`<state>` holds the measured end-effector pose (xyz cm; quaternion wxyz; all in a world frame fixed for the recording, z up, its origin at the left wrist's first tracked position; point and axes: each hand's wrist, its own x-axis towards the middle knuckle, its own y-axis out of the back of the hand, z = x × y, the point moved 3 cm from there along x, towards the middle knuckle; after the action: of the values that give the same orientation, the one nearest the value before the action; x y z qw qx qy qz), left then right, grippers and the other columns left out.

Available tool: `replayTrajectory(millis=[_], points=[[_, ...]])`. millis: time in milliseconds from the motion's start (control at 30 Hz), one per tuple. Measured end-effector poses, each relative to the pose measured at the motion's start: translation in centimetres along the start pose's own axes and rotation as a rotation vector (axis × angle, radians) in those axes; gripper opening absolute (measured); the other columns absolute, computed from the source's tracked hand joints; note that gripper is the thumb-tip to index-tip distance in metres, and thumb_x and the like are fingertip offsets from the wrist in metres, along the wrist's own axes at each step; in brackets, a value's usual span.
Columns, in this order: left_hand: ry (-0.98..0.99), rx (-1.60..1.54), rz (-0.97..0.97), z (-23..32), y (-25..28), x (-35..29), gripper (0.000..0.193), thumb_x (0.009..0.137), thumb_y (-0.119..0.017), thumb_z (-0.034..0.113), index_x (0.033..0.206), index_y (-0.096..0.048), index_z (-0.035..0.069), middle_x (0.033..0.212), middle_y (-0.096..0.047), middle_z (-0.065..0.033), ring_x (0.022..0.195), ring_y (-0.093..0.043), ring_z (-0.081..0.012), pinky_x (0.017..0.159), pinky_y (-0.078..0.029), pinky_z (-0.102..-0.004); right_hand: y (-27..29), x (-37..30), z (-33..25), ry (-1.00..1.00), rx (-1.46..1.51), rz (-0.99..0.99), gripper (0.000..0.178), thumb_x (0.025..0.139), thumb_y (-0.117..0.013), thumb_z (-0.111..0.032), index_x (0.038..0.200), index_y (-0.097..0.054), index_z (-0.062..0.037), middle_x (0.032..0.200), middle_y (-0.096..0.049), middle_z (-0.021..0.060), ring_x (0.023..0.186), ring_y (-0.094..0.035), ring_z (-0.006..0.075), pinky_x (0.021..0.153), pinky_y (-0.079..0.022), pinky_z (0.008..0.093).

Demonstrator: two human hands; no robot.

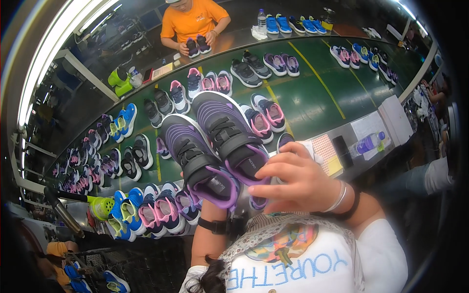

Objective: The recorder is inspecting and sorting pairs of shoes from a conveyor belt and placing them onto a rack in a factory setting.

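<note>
A pair of dark grey sneakers (227, 127) with purple lines, purple linings and black straps is held up close in front of me, toes pointing away. My left forearm (207, 244) rises behind their heels. My left hand is almost wholly hidden by the shoes, which it appears to support from below. Beside the heel of the right-hand shoe is my right hand (293, 178), fingers spread and slightly bent, the fingertips at the shoe's collar. Part of another purple-lined shoe (257, 201) shows beneath that heel.
A green conveyor belt (317, 93) carries many pairs of children's sneakers. Along the near edge stand blue and pink-lined pairs (161, 212). To the right lie a bottle (369, 142), a dark phone-like slab (342, 150) and sticker sheets (317, 151). Across the belt, a person in orange (193, 22) handles shoes.
</note>
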<state>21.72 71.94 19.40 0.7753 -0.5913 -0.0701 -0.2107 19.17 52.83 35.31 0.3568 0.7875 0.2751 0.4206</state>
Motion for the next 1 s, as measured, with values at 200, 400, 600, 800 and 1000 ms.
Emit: replayTrajectory(millis=[200, 400, 600, 800, 1000], points=[[-0.025, 0.122, 0.191, -2.5, 2.2, -0.6, 0.089, 0.069, -0.057, 0.063, 0.130, -0.032, 0.004, 0.128, -0.041, -0.0148, 0.112, -0.046, -0.0273, 0.094, -0.041, -0.0406, -6.6, -2.1, 2.9, -0.219, -0.175, -0.209, 0.054, 0.053, -0.077, -0.034, 0.102, -0.057, -0.0250, 0.106, -0.048, 0.0089, 0.108, -0.044, 0.0272, 0.091, -0.019, 0.0599], [0.395, 0.401, 0.710, -5.6, 3.3, 0.8, 0.061, 0.086, -0.047, 0.045, 0.131, -0.031, 0.007, 0.128, -0.042, -0.0109, 0.118, -0.039, -0.0242, 0.099, -0.029, -0.0402, -7.3, -7.0, 11.0, -0.482, 0.008, -0.240, 0.038, 0.059, -0.073, -0.045, 0.082, -0.057, -0.0202, 0.075, -0.047, 0.0023, 0.078, -0.051, 0.0227, 0.079, -0.032, 0.0425], [0.513, 0.587, 1.019, -6.2, 10.4, 1.1, 0.041, 0.083, -0.057, 0.031, 0.117, -0.046, 0.011, 0.110, -0.051, -0.0052, 0.103, -0.048, -0.0174, 0.086, -0.036, -0.0365, -2.4, -14.7, 26.4, -0.773, -0.268, -0.486, 0.043, 0.059, -0.071, -0.048, 0.086, -0.059, -0.0181, 0.082, -0.052, 0.0057, 0.086, -0.054, 0.0252, 0.083, -0.032, 0.0450], [0.598, 0.788, 1.080, -9.4, 17.2, 6.4, 0.058, 0.078, -0.062, 0.029, 0.127, -0.036, 0.012, 0.118, -0.047, -0.0081, 0.110, -0.043, -0.0213, 0.092, -0.030, -0.0394, 4.1, -17.0, 41.8, -1.113, -0.659, 0.033, 0.070, 0.065, -0.073, -0.023, 0.126, -0.038, -0.0175, 0.115, -0.049, 0.0138, 0.107, -0.047, 0.0302, 0.088, -0.038, 0.0453], [0.628, 1.328, 1.034, -14.2, 25.0, 8.9, 0.088, 0.067, -0.067, 0.013, 0.138, -0.015, 0.009, 0.127, -0.038, -0.0228, 0.117, -0.039, -0.0300, 0.097, -0.031, -0.0372, -13.6, -13.1, 41.9, -1.171, 0.251, -0.163, 0.073, 0.074, -0.065, -0.030, 0.133, -0.027, -0.0099, 0.117, -0.050, 0.0221, 0.109, -0.049, 0.0347, 0.092, -0.038, 0.0371]])
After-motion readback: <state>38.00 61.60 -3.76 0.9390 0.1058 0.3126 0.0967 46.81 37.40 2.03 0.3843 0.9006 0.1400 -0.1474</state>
